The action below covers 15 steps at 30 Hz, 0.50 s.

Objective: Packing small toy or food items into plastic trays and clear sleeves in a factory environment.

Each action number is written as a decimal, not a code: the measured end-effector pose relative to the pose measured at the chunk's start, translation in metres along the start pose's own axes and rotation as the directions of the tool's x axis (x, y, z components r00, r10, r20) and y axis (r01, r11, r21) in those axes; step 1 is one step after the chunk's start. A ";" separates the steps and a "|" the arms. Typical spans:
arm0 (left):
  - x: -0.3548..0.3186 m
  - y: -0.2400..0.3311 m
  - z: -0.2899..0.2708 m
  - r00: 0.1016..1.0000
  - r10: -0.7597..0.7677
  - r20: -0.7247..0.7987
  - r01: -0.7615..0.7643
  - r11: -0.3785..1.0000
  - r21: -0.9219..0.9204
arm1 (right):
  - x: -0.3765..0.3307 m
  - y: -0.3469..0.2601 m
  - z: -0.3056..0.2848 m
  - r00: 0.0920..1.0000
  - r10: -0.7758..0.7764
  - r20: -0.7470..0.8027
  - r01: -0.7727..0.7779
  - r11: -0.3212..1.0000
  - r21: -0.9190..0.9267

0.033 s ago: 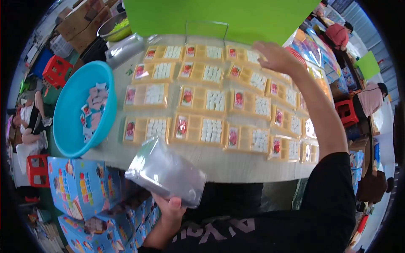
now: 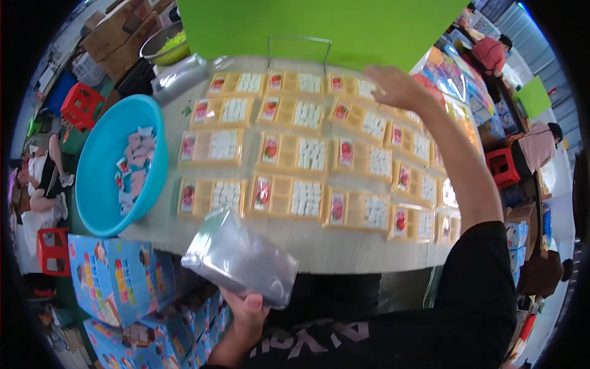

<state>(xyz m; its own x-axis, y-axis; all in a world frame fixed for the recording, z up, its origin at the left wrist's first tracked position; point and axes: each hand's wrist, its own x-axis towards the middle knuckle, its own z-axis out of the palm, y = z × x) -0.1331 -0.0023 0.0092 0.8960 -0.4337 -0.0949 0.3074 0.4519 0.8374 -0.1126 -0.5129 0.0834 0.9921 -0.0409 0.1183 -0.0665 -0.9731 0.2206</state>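
Near the table's front edge, my left hand [image 2: 247, 312] is closed around the lower end of a thick stack of clear plastic covers [image 2: 243, 258], which it holds tilted. My right hand [image 2: 396, 87] is stretched out over the far right trays, palm down with fingers extended. It holds nothing that I can see. Below it, a yellow compartment tray [image 2: 351, 85] is partly hidden. Rows of similar trays cover the table, each with a strawberry-printed packet at its left end and small white pieces at its right. One tray [image 2: 289, 197] lies just beyond the stack.
A turquoise basin [image 2: 86, 184] with small packets stands at the table's left. Behind it lie another clear plastic stack [image 2: 179, 79] and a metal bowl [image 2: 161, 48]. Blue printed cartons [image 2: 117, 277] are piled at lower left. A green panel [image 2: 319, 27] borders the far side. Other people sit nearby.
The whole view has shifted slightly, with the table appearing a little lower. My right hand has moved slightly relative to the far trays; my left hand still holds the stack.
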 end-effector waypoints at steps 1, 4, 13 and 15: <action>0.003 0.001 0.004 1.000 -0.007 -0.020 0.007 1.000 -0.001 | 0.010 0.015 0.016 0.999 -0.042 0.021 0.042 0.999 0.015; 0.008 0.006 0.003 0.999 -0.038 -0.024 0.038 0.999 0.009 | 0.026 0.015 0.033 0.991 -0.079 0.105 0.070 0.994 0.087; 0.015 0.003 0.006 0.991 -0.121 -0.059 0.122 0.992 0.015 | 0.030 -0.007 0.023 0.977 -0.077 0.201 0.029 0.973 0.231; 0.016 -0.005 0.005 0.997 -0.057 -0.048 0.057 0.998 0.001 | 0.024 -0.012 0.024 0.988 -0.067 0.140 0.029 0.965 0.263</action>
<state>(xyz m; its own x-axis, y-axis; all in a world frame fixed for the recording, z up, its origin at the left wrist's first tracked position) -0.1224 -0.0153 0.0062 0.8915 -0.4206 -0.1680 0.3574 0.4254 0.8314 -0.0859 -0.5076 0.0606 0.9994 -0.0067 -0.0335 -0.0079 -0.9992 -0.0380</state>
